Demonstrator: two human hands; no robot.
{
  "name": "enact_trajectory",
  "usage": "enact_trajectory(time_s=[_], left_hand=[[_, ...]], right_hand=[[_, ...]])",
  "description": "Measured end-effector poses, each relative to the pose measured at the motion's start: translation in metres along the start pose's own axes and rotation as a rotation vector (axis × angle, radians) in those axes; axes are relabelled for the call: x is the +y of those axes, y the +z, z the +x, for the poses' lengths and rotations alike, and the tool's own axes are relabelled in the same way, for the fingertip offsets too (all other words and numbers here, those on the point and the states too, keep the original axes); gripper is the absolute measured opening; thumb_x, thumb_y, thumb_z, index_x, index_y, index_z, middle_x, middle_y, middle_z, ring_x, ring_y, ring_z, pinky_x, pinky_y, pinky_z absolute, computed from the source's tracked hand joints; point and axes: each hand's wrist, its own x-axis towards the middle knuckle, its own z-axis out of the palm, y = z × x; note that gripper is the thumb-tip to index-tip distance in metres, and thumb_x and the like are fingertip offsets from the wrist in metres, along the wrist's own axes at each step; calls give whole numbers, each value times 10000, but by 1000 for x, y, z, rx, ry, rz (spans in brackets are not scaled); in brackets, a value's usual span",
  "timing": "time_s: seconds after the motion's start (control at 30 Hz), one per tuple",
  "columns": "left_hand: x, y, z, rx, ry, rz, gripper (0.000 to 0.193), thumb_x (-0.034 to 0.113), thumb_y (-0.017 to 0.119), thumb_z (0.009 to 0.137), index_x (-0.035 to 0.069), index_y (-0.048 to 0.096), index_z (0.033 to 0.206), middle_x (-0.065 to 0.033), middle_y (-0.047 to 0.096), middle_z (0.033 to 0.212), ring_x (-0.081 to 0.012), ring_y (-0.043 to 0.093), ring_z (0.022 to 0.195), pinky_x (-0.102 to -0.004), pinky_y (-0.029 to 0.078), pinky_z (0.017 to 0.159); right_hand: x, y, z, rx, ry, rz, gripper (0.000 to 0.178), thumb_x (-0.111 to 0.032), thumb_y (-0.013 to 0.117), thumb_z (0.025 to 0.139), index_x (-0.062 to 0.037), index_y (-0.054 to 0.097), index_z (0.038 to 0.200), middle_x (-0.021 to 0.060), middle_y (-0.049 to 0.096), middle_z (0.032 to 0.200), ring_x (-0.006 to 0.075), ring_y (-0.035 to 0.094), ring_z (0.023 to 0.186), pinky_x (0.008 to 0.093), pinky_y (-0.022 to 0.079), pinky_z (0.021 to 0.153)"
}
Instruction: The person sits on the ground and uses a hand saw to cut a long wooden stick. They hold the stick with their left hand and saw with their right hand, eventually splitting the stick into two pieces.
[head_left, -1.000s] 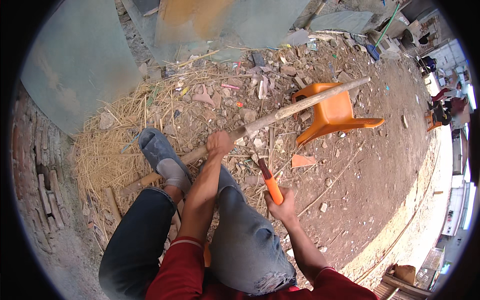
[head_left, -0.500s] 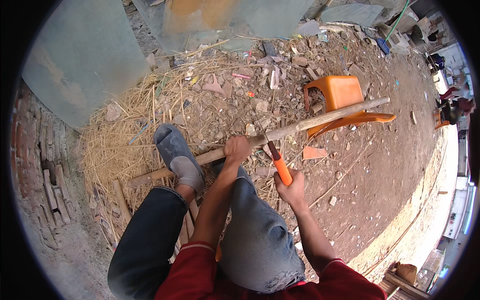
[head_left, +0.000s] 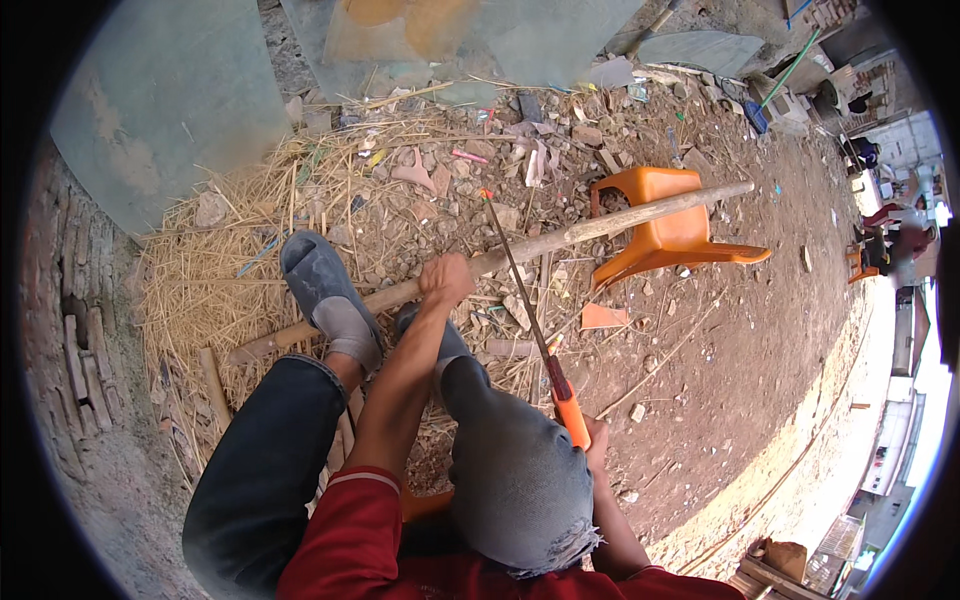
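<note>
A long wooden pole (head_left: 570,233) slants up to the right in front of me. My left hand (head_left: 446,279) is closed around it near the middle. Under my left sandal (head_left: 325,285) lies the pole's lower end. My right hand (head_left: 594,442) grips the orange handle of a hand saw (head_left: 535,325). Its long dark blade crosses the pole just right of my left hand, the tip reaching past the far side. The pole's far part rests over an overturned orange plastic stool (head_left: 672,240).
Straw (head_left: 200,290) covers the ground at left, with stones and rubble scattered farther off. Large grey sheets (head_left: 170,120) lean at the back left beside a worn brick wall (head_left: 85,340). An orange shard (head_left: 605,317) lies near the stool. People (head_left: 890,235) are at the far right.
My right hand has drawn the saw back toward me, so more of the blade shows on my side of the pole. My left hand still holds the pole. The view has shifted slightly.
</note>
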Motion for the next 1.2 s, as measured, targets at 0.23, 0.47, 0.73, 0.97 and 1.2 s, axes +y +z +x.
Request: enact_trajectory(time_s=[0.23, 0.47, 0.73, 0.97, 1.2], left_hand=[[0, -3, -13, 24, 86, -13, 350, 187, 772, 765, 51, 778, 1088, -198, 775, 1036, -337, 753, 1015, -415, 585, 919], [-26, -29, -12, 25, 131, -78, 580, 309, 831, 721, 98, 705, 1247, -170, 681, 1342, -309, 649, 1256, -483, 488, 1079], [-1, -111, -8, 4, 226, -150, 584, 284, 803, 687, 88, 709, 1229, -172, 719, 1256, -339, 682, 1193, -444, 543, 1010], [3, -14, 5, -124, 289, 137, 634, 312, 802, 758, -1, 638, 1283, -243, 707, 1255, -384, 681, 1195, -466, 542, 1038], [-24, -2, 17, -156, 259, 27, 577, 410, 812, 792, 21, 712, 1206, -230, 736, 1188, -376, 708, 1145, -485, 559, 994]], right_hand=[[30, 1, -13, -26, 38, 199, 256, -183, 742, 873, 12, 636, 746, 17, 560, 588, 107, 517, 563, 328, 456, 564], [14, -17, -35, -23, 6, 175, 248, -170, 728, 869, 9, 626, 732, 21, 553, 582, 102, 516, 557, 326, 448, 552], [-9, -27, -17, -21, -5, 20, 241, -155, 712, 863, 6, 613, 715, 27, 545, 576, 97, 513, 550, 324, 440, 539], [12, 2, -10, -98, -5, -3, 231, -146, 690, 854, -5, 601, 695, 28, 532, 562, 100, 513, 526, 331, 438, 515], [18, 4, -7, -81, 7, 1, 221, -123, 717, 852, -26, 600, 692, -3, 524, 564, 82, 492, 514, 318, 420, 495]])
